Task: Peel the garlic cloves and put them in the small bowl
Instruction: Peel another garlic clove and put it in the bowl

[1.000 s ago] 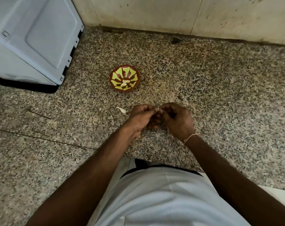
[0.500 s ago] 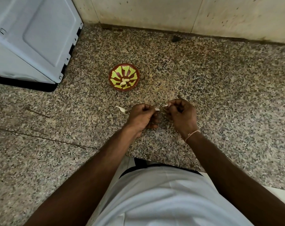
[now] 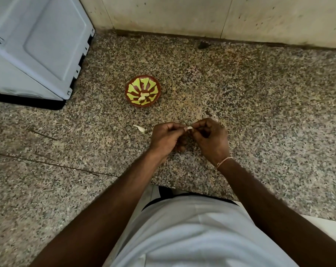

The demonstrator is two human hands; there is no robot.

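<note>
A small red bowl [image 3: 130, 87] with a yellow-green pattern sits on the granite counter, and a few peeled garlic cloves [image 3: 143, 96] lie in its middle. In front of it my left hand [image 3: 166, 138] and my right hand [image 3: 211, 140] meet, fingers curled. Both pinch one small pale garlic clove [image 3: 189, 128] between their fingertips; most of it is hidden by the fingers. Another white garlic clove [image 3: 140, 128] lies loose on the counter, just left of my left hand.
A large pale blue appliance [image 3: 34, 47] stands at the back left on a dark base. A beige wall [image 3: 201, 16] closes off the counter at the back. The speckled counter [image 3: 269, 105] stretches to the right; its front edge runs by my waist.
The hands drew slightly apart half a second ago and are now back together on the clove. The view shifted a little; bowl and loose clove stay put.
</note>
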